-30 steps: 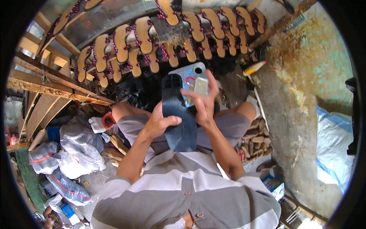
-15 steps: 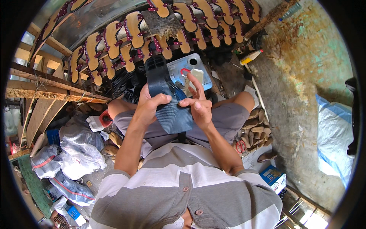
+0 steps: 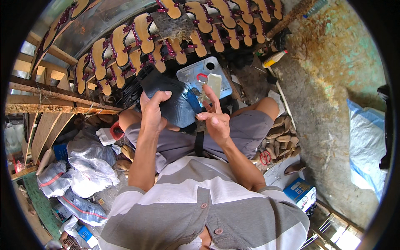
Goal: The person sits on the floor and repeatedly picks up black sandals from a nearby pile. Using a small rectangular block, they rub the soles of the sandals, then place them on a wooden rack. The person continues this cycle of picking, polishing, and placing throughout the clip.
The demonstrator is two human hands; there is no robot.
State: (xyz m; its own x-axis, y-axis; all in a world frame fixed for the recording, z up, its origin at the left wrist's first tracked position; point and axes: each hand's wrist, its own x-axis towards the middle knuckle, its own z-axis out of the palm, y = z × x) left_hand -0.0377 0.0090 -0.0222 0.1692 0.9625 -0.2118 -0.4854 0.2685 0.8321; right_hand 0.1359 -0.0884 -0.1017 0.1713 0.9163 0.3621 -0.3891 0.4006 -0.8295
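Observation:
A dark, blue-black ribbed piece, flexible-looking and glossy along one side, is held above my lap. Its far end is darker; I cannot make out exactly what kind of thing it is. My left hand is closed on its left side, the thumb lying on the ribbed face and the other fingers hidden behind. At its right edge, my right hand pinches with the thumb and bent fingers, while one finger points up and away. Just beyond the hands lies a light-blue board with a pale rectangular block and a red-handled tool.
Rows of tan sandals with dark-red dotted straps line the far side. Plastic bags lie at the left by wooden beams. Brown foot-shaped pieces and red-handled scissors sit at the right, with a yellow bottle farther off.
The ribbed piece has swung to the left and tilted, showing a broader, rounder face. My left hand moved left with it; my right hand stayed near its right edge.

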